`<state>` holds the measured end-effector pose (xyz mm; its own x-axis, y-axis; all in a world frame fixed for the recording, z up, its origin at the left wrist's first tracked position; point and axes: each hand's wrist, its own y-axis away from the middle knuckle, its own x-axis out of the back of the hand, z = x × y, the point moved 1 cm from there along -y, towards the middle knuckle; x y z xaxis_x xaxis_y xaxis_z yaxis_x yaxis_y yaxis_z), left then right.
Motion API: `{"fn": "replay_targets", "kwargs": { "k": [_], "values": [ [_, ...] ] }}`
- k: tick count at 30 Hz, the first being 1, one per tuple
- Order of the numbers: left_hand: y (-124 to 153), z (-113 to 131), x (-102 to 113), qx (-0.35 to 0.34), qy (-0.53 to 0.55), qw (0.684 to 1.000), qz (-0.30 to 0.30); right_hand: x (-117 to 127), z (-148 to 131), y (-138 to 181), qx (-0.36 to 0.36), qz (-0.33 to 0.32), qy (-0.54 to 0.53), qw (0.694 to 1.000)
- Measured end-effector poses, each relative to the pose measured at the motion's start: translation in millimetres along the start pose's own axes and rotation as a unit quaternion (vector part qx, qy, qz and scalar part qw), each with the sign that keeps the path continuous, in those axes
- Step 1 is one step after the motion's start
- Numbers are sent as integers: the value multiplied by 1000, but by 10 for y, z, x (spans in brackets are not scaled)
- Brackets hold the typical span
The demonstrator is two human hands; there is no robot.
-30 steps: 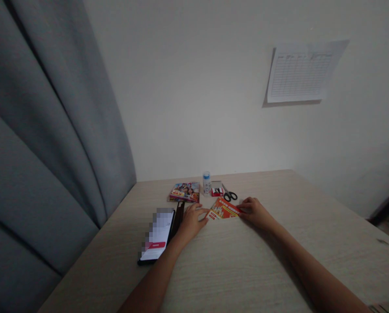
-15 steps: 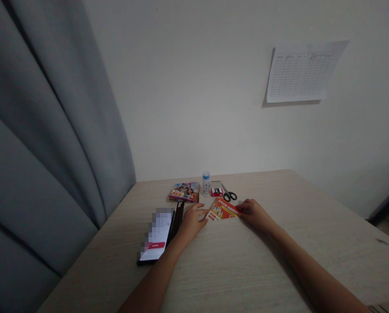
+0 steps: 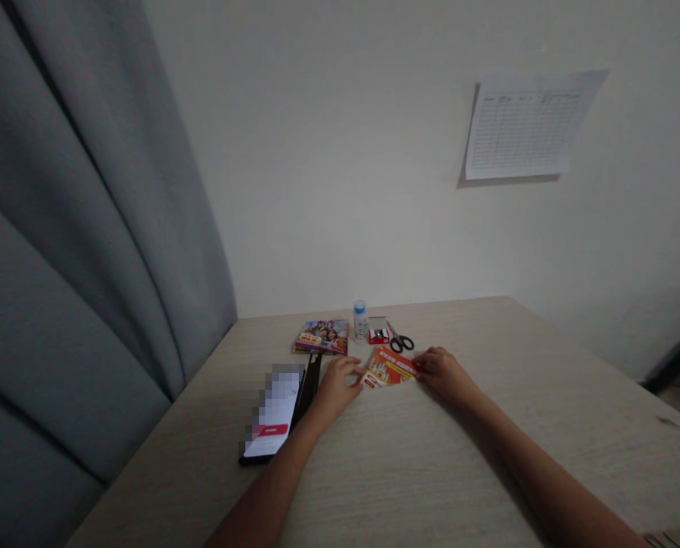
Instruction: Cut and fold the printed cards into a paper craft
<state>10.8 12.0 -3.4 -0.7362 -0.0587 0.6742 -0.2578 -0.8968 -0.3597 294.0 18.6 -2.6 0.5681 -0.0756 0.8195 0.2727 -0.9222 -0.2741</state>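
Note:
A small orange-and-red printed card (image 3: pixel 391 367) lies flat on the light wooden table (image 3: pixel 431 472). My left hand (image 3: pixel 334 388) rests on the table with its fingertips curled against the card's left edge. My right hand (image 3: pixel 443 373) has its fingers pressed on the card's right edge. Both hands hold the card down between them.
A phone with a lit screen (image 3: pixel 274 415) lies left of my left arm, beside a dark flat object (image 3: pixel 310 384). Behind the card are a colourful booklet (image 3: pixel 322 336), a small white bottle (image 3: pixel 361 320), a red-and-white box (image 3: pixel 379 333) and scissors (image 3: pixel 400 339). A grey curtain (image 3: pixel 77 266) hangs left; a printed sheet (image 3: pixel 525 125) hangs on the wall.
Almost nothing differs; my left fingers have curled slightly tighter against the card's left edge, and the card stays in place.

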Motion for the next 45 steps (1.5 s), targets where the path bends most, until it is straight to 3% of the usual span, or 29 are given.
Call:
{"fn": "replay_targets", "kwargs": {
  "k": [10, 23, 31, 45],
  "values": [
    [14, -28, -18, 30, -32, 999, -22, -38, 52, -14, -10, 5, -52, 999],
    [32, -19, 17, -19, -30, 999, -33, -67, 8, -12, -14, 37, -92, 995],
    [13, -32, 41, 11, -32, 997, -64, -44, 1, -10, -13, 20, -70, 997],
    [3, -81, 56, 29, -62, 996, -62, 11, 19, -6, -14, 17, -102, 995]
  ]
}}
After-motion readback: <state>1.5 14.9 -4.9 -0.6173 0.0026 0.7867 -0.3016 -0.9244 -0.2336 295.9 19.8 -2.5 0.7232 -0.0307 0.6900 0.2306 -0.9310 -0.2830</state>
